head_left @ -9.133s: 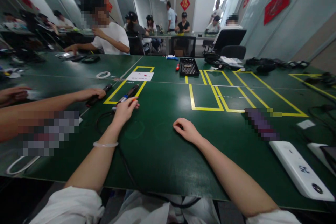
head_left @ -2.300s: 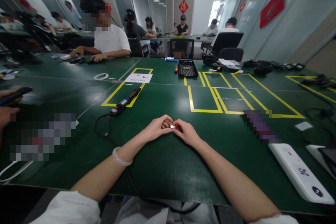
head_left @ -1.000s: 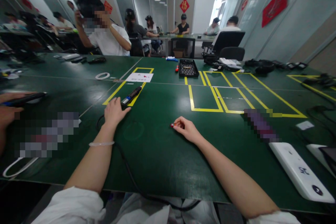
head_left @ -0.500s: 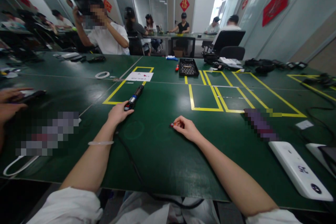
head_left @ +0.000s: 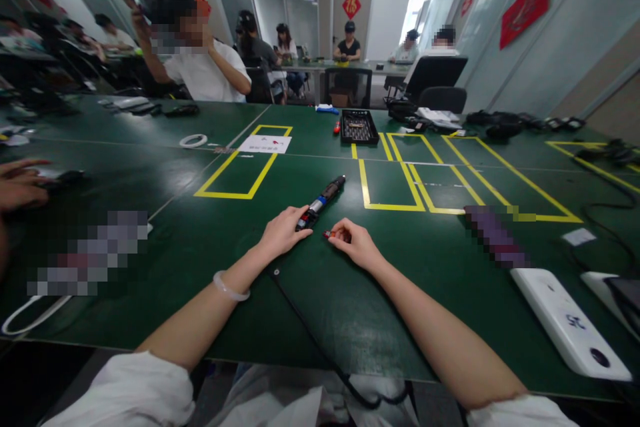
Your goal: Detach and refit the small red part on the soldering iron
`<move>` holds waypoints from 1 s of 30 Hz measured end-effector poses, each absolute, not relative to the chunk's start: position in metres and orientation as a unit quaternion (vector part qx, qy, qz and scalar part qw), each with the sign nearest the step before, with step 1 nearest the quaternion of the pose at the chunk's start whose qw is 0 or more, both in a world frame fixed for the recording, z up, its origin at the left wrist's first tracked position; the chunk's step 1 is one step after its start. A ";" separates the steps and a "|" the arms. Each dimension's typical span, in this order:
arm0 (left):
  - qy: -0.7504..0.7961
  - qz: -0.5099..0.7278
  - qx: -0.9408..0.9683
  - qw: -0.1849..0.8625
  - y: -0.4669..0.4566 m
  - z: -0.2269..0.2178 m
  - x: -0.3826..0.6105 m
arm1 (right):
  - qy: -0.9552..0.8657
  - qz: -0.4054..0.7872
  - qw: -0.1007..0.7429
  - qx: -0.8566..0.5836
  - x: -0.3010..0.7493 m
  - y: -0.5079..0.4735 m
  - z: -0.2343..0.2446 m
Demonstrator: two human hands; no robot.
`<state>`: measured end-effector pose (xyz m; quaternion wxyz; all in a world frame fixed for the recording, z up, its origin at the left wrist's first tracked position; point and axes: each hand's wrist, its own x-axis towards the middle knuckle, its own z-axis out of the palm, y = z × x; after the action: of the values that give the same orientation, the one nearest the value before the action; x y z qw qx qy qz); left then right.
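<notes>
My left hand (head_left: pixel 286 232) is closed around the rear of a black, silver and blue electric screwdriver (head_left: pixel 324 197). The tool slants over the green table with its tip pointing away and to the right. From its back end a black cord (head_left: pixel 305 330) runs down over the table's front edge. Just right of the tool, my right hand (head_left: pixel 357 245) is closed in a pinch near the table surface. A small red piece (head_left: pixel 327 234) sticks out from its fingertips; its kind is too small to make out.
A black tray (head_left: pixel 359 127) of small parts stands at the back, with a red object (head_left: pixel 337 127) beside it. Yellow tape outlines (head_left: pixel 395 207) mark the green table. A white sheet (head_left: pixel 265 144) lies back left, a white power bank (head_left: pixel 570 323) at right. Another person's hand (head_left: pixel 23 187) is at far left.
My left hand has carried the electric screwdriver right, out of the left tape outline, close to my right hand. The cord has shifted right with it. My right hand has barely moved.
</notes>
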<state>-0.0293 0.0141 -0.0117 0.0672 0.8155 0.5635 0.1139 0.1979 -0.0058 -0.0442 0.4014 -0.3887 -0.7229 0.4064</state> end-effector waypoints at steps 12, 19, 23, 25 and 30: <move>0.489 0.110 0.859 0.108 -0.010 -0.013 0.006 | -0.771 0.303 0.344 -0.441 0.200 -0.004 -0.050; 0.477 0.113 0.868 0.082 -0.012 -0.011 0.008 | -0.781 0.310 0.358 -0.408 0.197 -0.004 -0.048; 0.470 0.110 0.873 0.070 -0.012 -0.009 0.010 | -0.796 0.282 0.363 -0.394 0.196 -0.007 -0.040; 0.475 0.114 0.870 0.059 -0.012 -0.010 0.013 | -0.802 0.269 0.365 -0.389 0.196 -0.009 -0.036; 0.494 0.105 0.863 0.036 -0.010 -0.012 0.018 | -0.806 0.256 0.364 -0.389 0.197 -0.012 -0.035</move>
<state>0.0178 -0.0102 -0.0117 0.0356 0.8627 0.4935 0.1047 0.1973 -0.0119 -0.0347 0.3643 -0.3895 -0.8063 0.2560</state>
